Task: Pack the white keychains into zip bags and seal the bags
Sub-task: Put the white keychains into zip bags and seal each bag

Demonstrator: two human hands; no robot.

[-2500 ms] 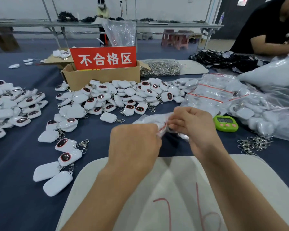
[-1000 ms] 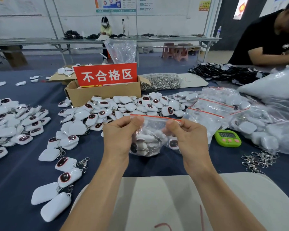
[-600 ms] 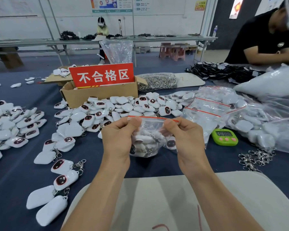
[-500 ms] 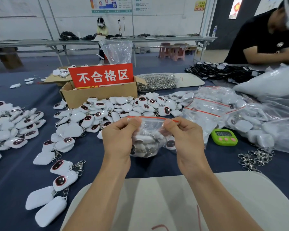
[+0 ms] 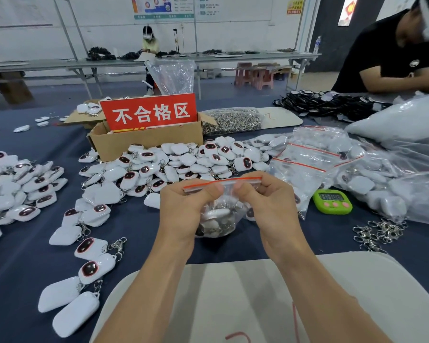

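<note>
Now, centre frame: left hand & right hand both pinch the red-striped top of the zip bag, thumbs close together, fingers curled behind. White keychains sit inside the bag, held over the blue table. Loose keychain pile lies just above in frame.

**Where Things Lie on the Tabletop**

The left hand and right hand hold a zip bag over the tabletop, just beyond a mat at the near edge. Behind the bag lies a heap of keychains. Behind that heap is a box with a sign standing in it. A second heap lies far left. A timer sits right of the right hand, with more bags behind it and loose clasps nearer.
</note>
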